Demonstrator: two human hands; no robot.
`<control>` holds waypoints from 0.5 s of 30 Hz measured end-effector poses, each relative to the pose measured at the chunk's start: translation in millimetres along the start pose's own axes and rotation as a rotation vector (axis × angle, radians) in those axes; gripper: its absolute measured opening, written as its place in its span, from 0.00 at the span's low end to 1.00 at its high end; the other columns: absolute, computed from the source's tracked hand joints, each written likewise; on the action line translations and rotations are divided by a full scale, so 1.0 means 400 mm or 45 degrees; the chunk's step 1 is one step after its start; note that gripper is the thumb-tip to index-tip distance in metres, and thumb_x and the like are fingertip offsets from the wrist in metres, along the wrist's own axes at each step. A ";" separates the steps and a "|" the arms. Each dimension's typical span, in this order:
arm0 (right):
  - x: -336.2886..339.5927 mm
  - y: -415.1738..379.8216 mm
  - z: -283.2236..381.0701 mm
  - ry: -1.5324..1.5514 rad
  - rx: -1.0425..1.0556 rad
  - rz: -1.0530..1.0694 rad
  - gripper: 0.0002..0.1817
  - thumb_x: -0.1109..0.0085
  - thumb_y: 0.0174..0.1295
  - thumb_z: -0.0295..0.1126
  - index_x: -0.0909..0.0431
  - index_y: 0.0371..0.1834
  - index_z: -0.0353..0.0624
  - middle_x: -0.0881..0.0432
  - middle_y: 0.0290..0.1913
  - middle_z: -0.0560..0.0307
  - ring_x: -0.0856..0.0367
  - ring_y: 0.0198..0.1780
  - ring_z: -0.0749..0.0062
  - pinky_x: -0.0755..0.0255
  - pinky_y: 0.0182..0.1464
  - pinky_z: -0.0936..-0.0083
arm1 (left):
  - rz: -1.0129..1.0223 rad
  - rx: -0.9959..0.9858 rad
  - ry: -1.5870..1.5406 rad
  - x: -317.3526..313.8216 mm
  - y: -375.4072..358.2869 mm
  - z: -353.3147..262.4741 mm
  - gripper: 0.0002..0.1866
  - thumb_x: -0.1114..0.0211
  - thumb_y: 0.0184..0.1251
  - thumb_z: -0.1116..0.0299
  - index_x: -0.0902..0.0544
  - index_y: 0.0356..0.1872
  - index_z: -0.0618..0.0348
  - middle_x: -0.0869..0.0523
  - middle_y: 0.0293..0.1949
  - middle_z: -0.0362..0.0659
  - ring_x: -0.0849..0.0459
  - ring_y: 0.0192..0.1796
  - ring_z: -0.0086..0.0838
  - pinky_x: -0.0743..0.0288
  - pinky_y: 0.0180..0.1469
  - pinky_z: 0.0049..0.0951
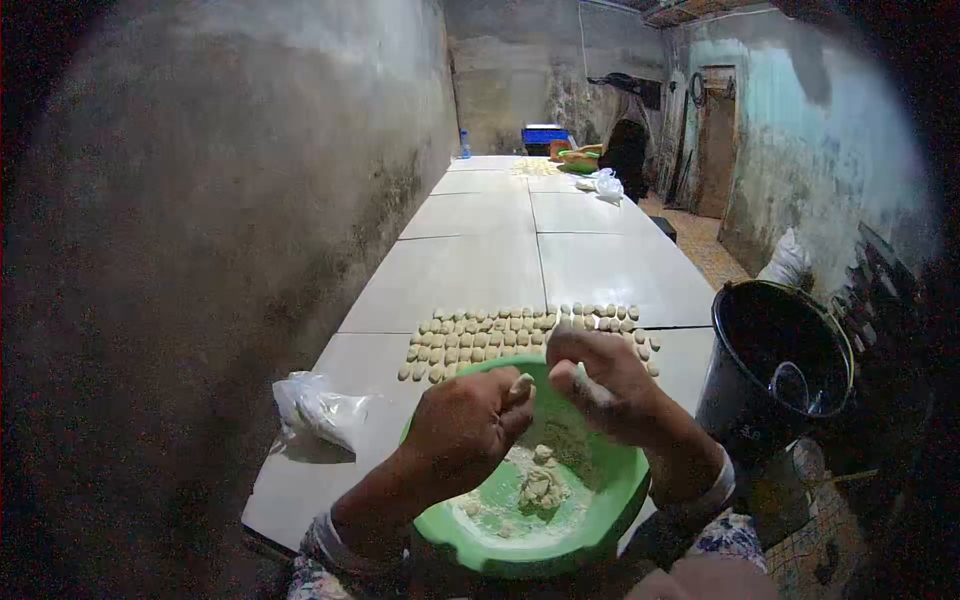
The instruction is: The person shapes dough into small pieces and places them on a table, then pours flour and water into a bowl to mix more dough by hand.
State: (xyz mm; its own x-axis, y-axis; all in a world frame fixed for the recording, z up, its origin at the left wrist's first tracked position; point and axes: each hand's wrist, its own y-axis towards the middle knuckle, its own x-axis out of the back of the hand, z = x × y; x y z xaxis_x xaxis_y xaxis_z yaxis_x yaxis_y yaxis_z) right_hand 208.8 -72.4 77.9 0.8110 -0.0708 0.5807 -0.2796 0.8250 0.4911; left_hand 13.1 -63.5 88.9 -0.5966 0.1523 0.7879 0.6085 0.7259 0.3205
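Observation:
My left hand [462, 425] is closed above the left side of a green plastic basin [625, 475], with a small piece of pale dough [521, 384] pinched at its thumb and fingertips. Over the basin's far right rim is my right hand [612, 385], fingers bent and thumb apart from them, with whitish flour on the skin. I see nothing clearly held in it. A lump of dough [541, 488] and loose flour lie on the basin's floor. Just beyond the basin, rows of small shaped dough pieces [480, 340] cover part of the white table [450, 265].
A plastic bag of white powder [322, 408] lies on the table at left, near the bare wall. A black bucket [780, 345] stands right of the table. At the far end are a person in dark clothing [626, 155], another basin [578, 162], a blue crate [545, 138] and a bottle [464, 144].

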 end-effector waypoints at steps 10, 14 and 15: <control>-0.008 -0.008 0.015 0.404 -0.078 0.280 0.20 0.57 0.70 0.41 0.24 0.38 0.32 0.20 0.32 0.56 0.25 0.36 0.77 0.30 0.41 0.75 | -0.021 -0.259 -0.154 -0.004 0.002 0.042 0.24 0.51 0.69 0.45 0.26 0.40 0.61 0.22 0.25 0.50 0.19 0.30 0.43 0.26 0.34 0.37; -0.026 -0.007 0.003 0.393 -0.108 0.248 0.19 0.56 0.69 0.40 0.24 0.41 0.34 0.19 0.34 0.53 0.24 0.37 0.76 0.30 0.43 0.74 | 0.045 -0.271 -0.119 0.016 -0.005 0.042 0.23 0.47 0.67 0.48 0.30 0.46 0.60 0.20 0.29 0.52 0.19 0.32 0.46 0.25 0.38 0.40; -0.030 -0.009 0.001 0.434 -0.146 0.250 0.19 0.56 0.68 0.41 0.24 0.44 0.35 0.18 0.35 0.49 0.23 0.38 0.74 0.29 0.43 0.72 | 0.031 -0.305 -0.139 0.004 -0.001 0.043 0.21 0.48 0.68 0.50 0.30 0.46 0.60 0.20 0.31 0.53 0.19 0.33 0.48 0.25 0.38 0.42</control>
State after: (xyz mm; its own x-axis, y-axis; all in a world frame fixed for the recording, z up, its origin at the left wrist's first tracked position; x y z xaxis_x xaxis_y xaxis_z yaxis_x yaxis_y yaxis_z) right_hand 199.8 -74.9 69.4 0.8772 0.2684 0.3980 -0.4027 0.8628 0.3056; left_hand 2.8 -51.9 81.1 -0.6253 0.2483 0.7398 0.7222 0.5435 0.4279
